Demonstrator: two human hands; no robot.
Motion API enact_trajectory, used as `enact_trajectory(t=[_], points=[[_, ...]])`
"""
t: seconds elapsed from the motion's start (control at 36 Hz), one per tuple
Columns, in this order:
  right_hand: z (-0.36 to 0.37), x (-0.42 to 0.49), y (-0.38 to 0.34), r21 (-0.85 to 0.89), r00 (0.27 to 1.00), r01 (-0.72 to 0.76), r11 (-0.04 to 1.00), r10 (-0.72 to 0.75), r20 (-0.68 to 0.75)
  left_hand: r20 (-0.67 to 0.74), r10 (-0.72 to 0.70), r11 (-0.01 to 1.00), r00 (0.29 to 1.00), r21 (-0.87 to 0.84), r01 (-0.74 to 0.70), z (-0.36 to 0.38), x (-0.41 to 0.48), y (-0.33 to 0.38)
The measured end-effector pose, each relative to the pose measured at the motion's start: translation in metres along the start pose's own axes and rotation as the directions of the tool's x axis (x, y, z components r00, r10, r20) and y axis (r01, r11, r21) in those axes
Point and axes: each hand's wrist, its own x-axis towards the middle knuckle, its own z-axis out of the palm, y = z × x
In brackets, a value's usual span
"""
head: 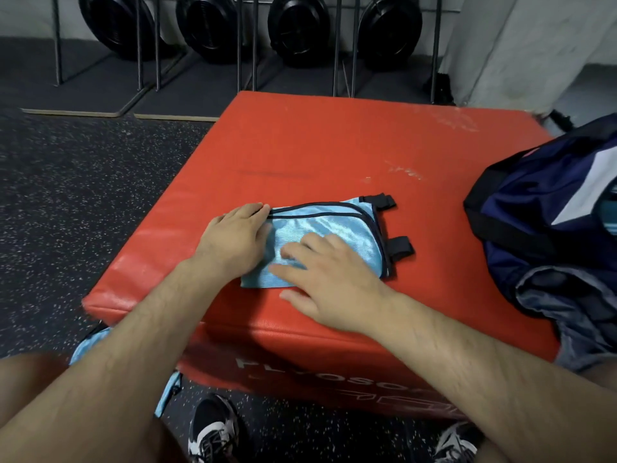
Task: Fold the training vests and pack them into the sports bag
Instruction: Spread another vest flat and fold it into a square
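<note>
Sky-blue folded vest flat on red padded box, pressed under left hand and right hand, fingers straight, grasping nothing; navy sports bag near its right.

I am in a gym; the floor is black rubber flecked with white; before me stands a red padded jump box with white lettering on its side; along the far wall, black round fan housings sit in upright metal frames on dark mats; a navy sports bag rests on the box; I wear trainers.
</note>
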Motion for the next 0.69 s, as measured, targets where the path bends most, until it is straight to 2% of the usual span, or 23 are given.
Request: enact_trajectory(t=[0.19,0.28,0.39,0.44,0.53,0.61,0.69], points=[[-0.001,-0.022,0.014,-0.037,0.999,-0.045,0.998,0.044,-0.028,-0.060,-0.004,1.000,0.998,0.028,0.006,-0.016,-0.018,0.002],[-0.008,-0.046,0.030,0.010,0.994,-0.101,0.995,0.100,0.045,-0.049,0.077,0.995,0.996,-0.055,-0.080,-0.024,-0.038,0.017],[-0.022,-0.081,0.058,0.047,0.976,-0.213,0.976,0.210,0.049,-0.015,0.226,0.969,0.974,-0.095,-0.226,-0.022,-0.068,0.045],[-0.030,-0.096,0.069,0.095,0.962,-0.268,0.959,0.260,0.085,-0.093,0.325,0.941,0.941,-0.064,-0.331,-0.016,-0.075,0.056],[-0.037,-0.112,0.068,0.214,0.957,-0.279,0.936,0.251,0.147,-0.198,0.458,0.884,0.867,-0.002,-0.468,-0.012,-0.075,0.069],[-0.031,-0.115,0.052,0.256,0.963,-0.261,0.931,0.234,0.132,-0.145,0.528,0.844,0.837,-0.015,-0.536,-0.010,-0.071,0.078],[-0.021,-0.113,0.045,0.237,0.973,-0.230,0.944,0.216,0.082,-0.057,0.527,0.847,0.848,-0.042,-0.530,-0.005,-0.069,0.083]])
